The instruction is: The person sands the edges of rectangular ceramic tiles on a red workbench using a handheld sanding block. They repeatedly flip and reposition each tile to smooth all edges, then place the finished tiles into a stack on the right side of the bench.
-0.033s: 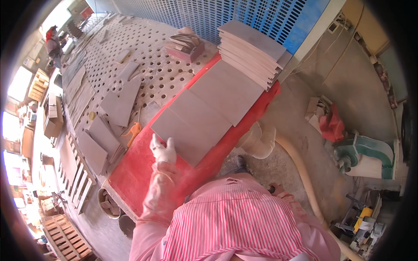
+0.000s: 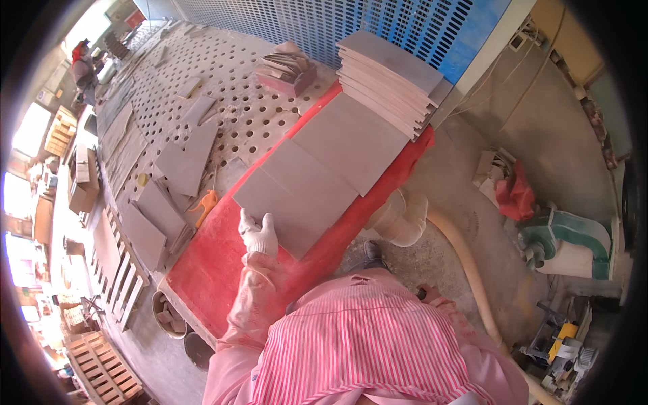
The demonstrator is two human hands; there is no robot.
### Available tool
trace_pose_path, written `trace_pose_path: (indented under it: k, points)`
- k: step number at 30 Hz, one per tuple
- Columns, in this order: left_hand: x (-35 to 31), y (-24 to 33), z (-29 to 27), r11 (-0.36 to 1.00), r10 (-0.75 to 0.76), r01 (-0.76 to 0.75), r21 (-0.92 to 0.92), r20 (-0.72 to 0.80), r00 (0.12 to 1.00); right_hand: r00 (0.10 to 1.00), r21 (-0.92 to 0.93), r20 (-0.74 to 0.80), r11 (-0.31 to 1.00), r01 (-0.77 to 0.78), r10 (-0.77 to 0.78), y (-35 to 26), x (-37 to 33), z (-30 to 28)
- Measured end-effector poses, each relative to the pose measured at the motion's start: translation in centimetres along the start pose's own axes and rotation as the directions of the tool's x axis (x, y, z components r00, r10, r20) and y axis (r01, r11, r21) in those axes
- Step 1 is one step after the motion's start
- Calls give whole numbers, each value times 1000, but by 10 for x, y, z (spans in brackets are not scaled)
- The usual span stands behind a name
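My left hand (image 2: 259, 235), in a white glove, is at the near left edge of a flat grey panel (image 2: 297, 212). Its thumb and fingers are spread apart with nothing seen between them. This panel and another grey one (image 2: 358, 142) lie side by side, edges touching or overlapping, on a red cloth (image 2: 212, 287) over the bench. Beyond them rises a stack of similar grey panels (image 2: 388, 81). My right hand (image 2: 432, 295) shows only in part by my waist at the right, close to a small dark thing; its fingers are mostly hidden.
Left of the cloth is a perforated bench top (image 2: 236, 88) with loose panels (image 2: 189, 162), an orange-handled tool (image 2: 206, 204) and a box of scraps (image 2: 287, 77). A blue slotted wall (image 2: 290, 27) stands behind. A thick hose (image 2: 466, 263) crosses the floor at right. Another person (image 2: 84, 71) is far left.
My left hand has shifted slightly to the right along the near panel's edge, and its thumb and fingers look more spread. The panels appear unmoved.
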State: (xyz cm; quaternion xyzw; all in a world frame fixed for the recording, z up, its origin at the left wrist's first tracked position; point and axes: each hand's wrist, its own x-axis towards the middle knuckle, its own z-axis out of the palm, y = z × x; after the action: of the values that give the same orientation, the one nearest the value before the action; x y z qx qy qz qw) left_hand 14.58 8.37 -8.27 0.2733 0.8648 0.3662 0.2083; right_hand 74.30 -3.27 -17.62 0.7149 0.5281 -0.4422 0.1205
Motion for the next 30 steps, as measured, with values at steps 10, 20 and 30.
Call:
trace_pose_path:
  k: [10,20,30]
  points:
    - [6,18,-20,728,-190,351,-589,318,929,996,-123,12,988,91,-91,-10,60,-95]
    - [-10,88,62,657,-307,356,-664,196,931,996,-261,27,961,92,-88,6,123,-179]
    - [1,105,62,714,-122,309,-629,323,939,998,-229,11,971,69,-69,26,138,-195]
